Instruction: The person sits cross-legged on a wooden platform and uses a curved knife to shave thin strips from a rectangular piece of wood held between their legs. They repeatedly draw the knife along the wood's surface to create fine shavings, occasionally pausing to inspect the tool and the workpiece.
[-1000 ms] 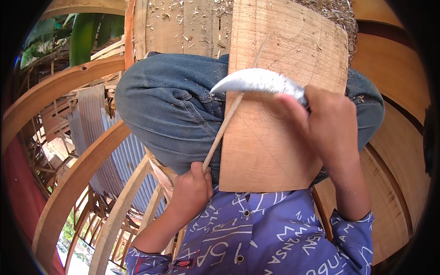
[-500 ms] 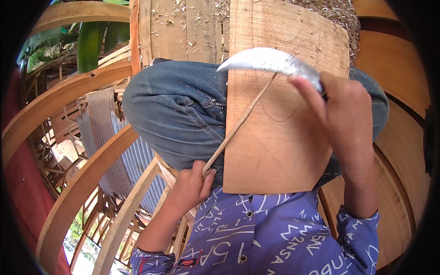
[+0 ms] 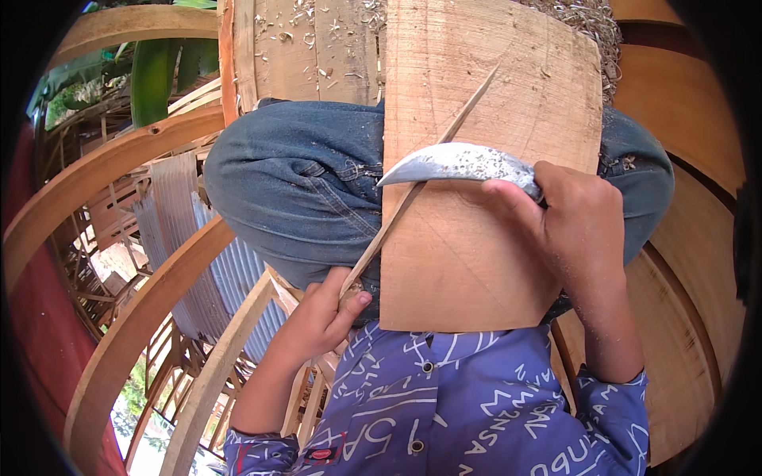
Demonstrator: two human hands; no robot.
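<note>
A wooden board (image 3: 476, 262) lies across my lap, between my bent knees. My left hand (image 3: 324, 312) is closed round the near end of a thin wooden stick (image 3: 381, 238), beside the board's left edge. The stick slants up and right over the board to a pointed far end. My right hand (image 3: 583, 218) grips a curved knife (image 3: 460, 162), its handle hidden in the fist. The blade points left and lies across the stick's middle; its tip reaches the board's left edge. My right thumb stretches along the blade's near side.
Wood shavings (image 3: 325, 73) are scattered on the planks past my knees, with a curly heap (image 3: 587, 22) behind the board. Curved wooden rails (image 3: 151, 317) run along the left, with corrugated sheets (image 3: 238, 274) below them. Curved wooden slats (image 3: 675, 301) stand at the right.
My right hand has drawn the knife toward me, from near the stick's far end to its middle. The pointed far end now shows beyond the blade. My left hand keeps its hold.
</note>
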